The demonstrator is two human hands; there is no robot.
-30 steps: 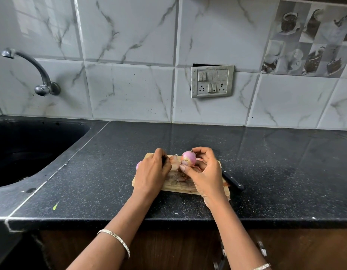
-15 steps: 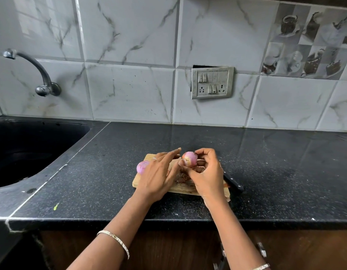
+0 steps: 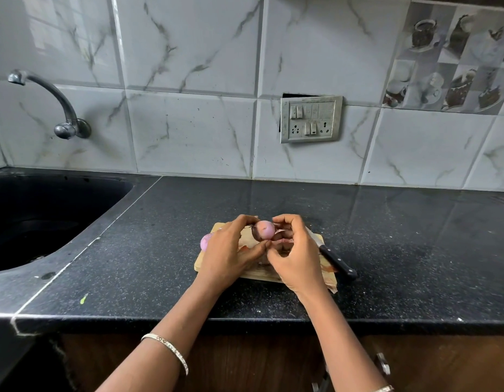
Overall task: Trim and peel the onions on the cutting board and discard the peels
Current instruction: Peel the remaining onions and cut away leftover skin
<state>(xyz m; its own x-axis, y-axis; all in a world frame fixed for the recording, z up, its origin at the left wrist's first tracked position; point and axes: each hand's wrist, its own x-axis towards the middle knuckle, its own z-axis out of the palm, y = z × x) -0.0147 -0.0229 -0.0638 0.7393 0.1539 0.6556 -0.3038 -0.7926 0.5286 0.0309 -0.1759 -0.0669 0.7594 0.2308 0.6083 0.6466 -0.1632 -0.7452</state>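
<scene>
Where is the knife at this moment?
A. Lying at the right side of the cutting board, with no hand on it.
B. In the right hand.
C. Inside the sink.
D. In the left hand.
A: the knife lies at the right edge of the cutting board, its black handle free, while the left hand and the right hand both hold the onion.

Cutting board (image 3: 202, 263) on counter (image 3: 386, 250), right of sink (image 3: 47, 222); onion (image 3: 205, 241) at its left edge, knife (image 3: 338, 263) seemingly across its right edge.
</scene>
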